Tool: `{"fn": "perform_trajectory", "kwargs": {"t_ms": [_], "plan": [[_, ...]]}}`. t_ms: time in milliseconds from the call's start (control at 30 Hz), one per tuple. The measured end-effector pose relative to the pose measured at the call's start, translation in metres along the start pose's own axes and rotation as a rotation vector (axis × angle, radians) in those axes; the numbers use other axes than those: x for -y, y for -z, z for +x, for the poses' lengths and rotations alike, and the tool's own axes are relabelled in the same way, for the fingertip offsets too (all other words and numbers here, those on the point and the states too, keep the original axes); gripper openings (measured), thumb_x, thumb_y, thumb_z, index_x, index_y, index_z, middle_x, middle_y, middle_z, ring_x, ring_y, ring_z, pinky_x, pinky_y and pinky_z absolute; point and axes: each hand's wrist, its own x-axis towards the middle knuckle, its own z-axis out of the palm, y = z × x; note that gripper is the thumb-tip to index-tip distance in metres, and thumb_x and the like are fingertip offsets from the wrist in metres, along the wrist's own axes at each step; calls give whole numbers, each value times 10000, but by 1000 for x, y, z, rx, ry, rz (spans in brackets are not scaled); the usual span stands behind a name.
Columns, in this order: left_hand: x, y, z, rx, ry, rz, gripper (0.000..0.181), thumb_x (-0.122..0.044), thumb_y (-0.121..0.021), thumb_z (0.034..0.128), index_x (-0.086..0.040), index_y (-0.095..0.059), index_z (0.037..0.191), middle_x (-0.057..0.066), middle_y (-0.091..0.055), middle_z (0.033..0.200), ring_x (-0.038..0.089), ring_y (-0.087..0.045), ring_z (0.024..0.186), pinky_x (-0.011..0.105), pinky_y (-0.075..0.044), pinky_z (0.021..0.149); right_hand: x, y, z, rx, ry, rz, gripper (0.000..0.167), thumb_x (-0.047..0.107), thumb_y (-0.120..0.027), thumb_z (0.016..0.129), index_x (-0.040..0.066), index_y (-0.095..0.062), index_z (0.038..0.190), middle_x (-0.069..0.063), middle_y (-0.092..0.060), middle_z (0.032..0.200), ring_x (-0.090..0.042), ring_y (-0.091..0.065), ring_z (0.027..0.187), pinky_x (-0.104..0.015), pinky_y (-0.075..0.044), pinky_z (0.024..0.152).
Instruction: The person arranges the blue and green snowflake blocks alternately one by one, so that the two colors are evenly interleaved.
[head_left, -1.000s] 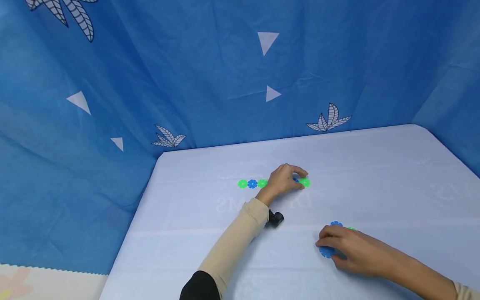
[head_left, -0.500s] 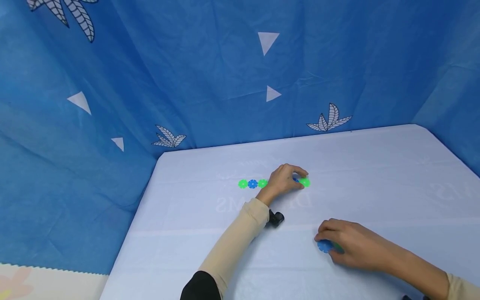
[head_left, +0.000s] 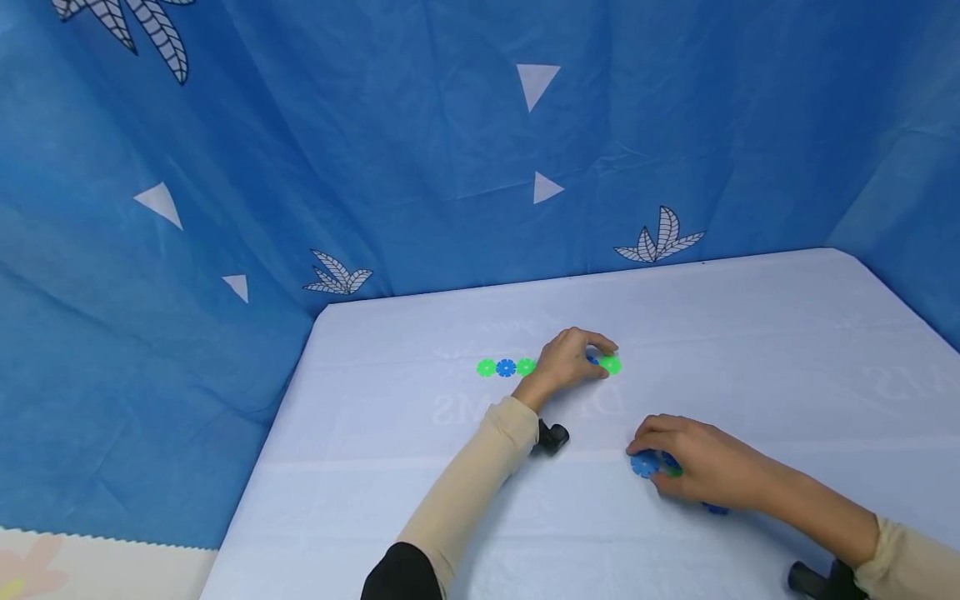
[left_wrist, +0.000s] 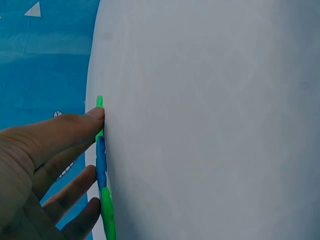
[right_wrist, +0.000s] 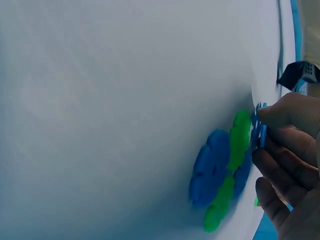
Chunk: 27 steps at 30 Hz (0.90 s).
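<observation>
Landmark for all places: row of discs [head_left: 526, 367], green and blue in alternation where visible. Laid flat on the tabletop [head_left: 750, 333], with the middle section hidden under the left hand [head_left: 564, 358]. Behind the row, past the tabletop edge: blue curtain [head_left: 450, 167].

Left grip: partly closed at the right end of the row, with thumb and fingers at opposite edges of the end green disc [head_left: 612, 366]. Pressure: cannot tell.

Right hand [head_left: 701, 461]: to the near right of the row, well apart from it. Right grip: closed to a pinch, with hold of a blue disc [head_left: 645, 463] between thumb and fingers. Under the right hand, likewise near right of the row: cluster of blue and green discs [right_wrist: 210, 167], blurred.

Possible faults and likely causes:
1. Bent or shifted row: uneven push from left thumb or fingers at the right end.
2. Parted row: same push, given discs merely touching. Interlock: not discernible.
3. Dropped or tilted blue disc: slip of the pinch on a thin rim.
4. Scattered cluster: low sweep of the right hand.

Containers: none seen in any view; no contents to list.
</observation>
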Motion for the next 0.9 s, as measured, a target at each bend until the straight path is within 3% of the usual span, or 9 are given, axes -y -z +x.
{"fn": "perform_trajectory", "kwargs": {"t_ms": [333,567,900], "plan": [[-1,1,0,2,-6,6,348,-161,-813,819,-203,-746,1158,-81,-707,1134,94,-578,1150,289,-461,942,-14,5,12,12,-69,51,315,237,-781,820,197,-724,1127,116,-602,1104,-136,-596,1022,-431,-536,884],[0,0,-1,-1,-3,7,351,-161,-816,815,-205,-746,1156,-77,-705,1145,100,-579,1155,310,-463,945,-25,5,19,-24,-71,107,323,195,-779,824,161,-716,1139,99,-615,1102,-125,-607,1008,-406,-541,868],[2,-1,1,-7,-13,11,355,-168,-820,809,-211,-748,1154,-86,-703,1152,94,-565,1180,287,-459,945,-34,4,29,-95,-153,131,345,189,-795,812,113,-717,1139,50,-637,1079,-164,-614,1001,-428,-540,869]]}}
